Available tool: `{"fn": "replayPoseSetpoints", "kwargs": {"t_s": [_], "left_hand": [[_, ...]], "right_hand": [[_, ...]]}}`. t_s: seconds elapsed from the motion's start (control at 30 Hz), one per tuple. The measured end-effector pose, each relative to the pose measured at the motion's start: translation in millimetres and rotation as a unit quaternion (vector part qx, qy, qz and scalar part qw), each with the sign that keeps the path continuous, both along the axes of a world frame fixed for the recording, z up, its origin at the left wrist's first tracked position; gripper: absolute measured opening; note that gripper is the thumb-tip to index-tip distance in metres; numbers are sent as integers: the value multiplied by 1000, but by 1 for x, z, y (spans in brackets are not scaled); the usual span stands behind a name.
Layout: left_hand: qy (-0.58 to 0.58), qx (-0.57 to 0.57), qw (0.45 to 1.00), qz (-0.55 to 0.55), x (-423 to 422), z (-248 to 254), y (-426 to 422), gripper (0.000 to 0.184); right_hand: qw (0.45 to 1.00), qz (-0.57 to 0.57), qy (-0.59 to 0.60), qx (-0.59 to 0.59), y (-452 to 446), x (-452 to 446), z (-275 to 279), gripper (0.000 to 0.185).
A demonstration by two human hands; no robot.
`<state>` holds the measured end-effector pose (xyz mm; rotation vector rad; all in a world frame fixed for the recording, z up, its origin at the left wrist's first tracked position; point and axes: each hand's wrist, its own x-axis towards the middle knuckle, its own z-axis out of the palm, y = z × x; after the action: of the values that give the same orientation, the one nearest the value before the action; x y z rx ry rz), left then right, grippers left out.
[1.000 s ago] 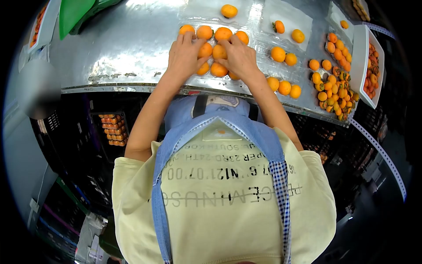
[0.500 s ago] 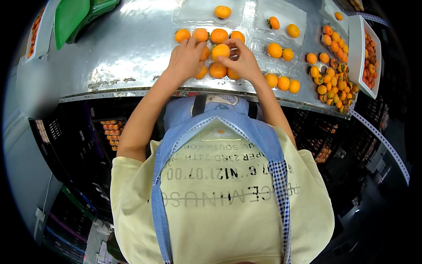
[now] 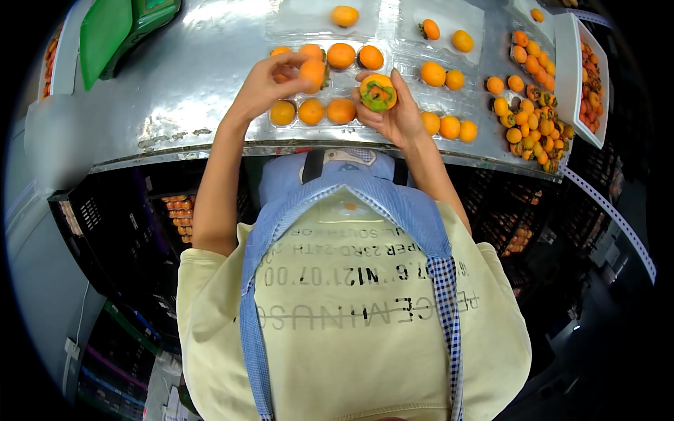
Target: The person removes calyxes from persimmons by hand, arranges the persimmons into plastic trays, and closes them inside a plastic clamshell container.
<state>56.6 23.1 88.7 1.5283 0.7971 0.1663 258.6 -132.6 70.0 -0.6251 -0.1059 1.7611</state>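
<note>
At the upper middle of the frame, one orange persimmon (image 3: 313, 73) is held by the fingers of the left hand (image 3: 264, 85). A second persimmon (image 3: 378, 93) is held in the right hand (image 3: 401, 116), with its green leafy cap facing up. More persimmons are set in rows in a clear plastic tray (image 3: 340, 84) on the shiny bench (image 3: 182, 91). At the right, a persimmon pile (image 3: 535, 133) is seen beside a white box (image 3: 567, 78).
</note>
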Motion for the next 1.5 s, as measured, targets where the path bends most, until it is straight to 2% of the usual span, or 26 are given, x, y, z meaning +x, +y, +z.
{"fn": "replayPoseSetpoints", "kwargs": {"t_s": [0.03,0.07,0.17,0.33,0.53,0.63,0.73,0.93,1.03,1.13,1.27,1.3,1.4,1.5], "left_hand": [[-92,-118,987,61,-5,0,0,58],[-216,-253,937,109,-6,1,-10,62],[-397,-461,790,80,-2,13,-25,61],[-393,-491,769,110,7,12,-44,52],[-372,-551,729,163,12,5,-51,53],[-382,-593,692,150,13,-9,-52,53],[-376,-607,683,153,17,-14,-57,53],[-303,-562,746,187,19,-14,-65,51],[-325,-570,737,161,19,-17,-66,51],[-320,-547,750,191,23,-14,-71,50],[-357,-544,734,193,24,-13,-75,43],[-341,-537,744,205,26,-11,-77,43],[-312,-528,760,216,28,-6,-78,47],[-314,-550,749,195,30,-11,-80,52]], "right_hand": [[1000,4,4,3,0,0,-3,53],[1000,6,-5,-2,0,0,-3,53],[999,14,-32,-13,2,-4,0,52],[999,15,-48,-16,5,-9,5,51],[998,28,-63,-14,5,-9,4,51],[998,24,-54,-16,3,-9,1,53],[998,24,-53,-20,0,-8,-2,55],[999,28,-29,-27,-7,-7,-9,63],[999,31,24,23,-11,-2,-14,58],[999,-10,-33,-29,-15,-2,-3,52],[993,-31,-109,29,-32,20,-15,52],[986,-50,-159,10,-38,28,-10,51],[956,-89,-277,-42,-61,64,-1,52],[872,-149,-457,-90,-90,106,-2,53]]}}
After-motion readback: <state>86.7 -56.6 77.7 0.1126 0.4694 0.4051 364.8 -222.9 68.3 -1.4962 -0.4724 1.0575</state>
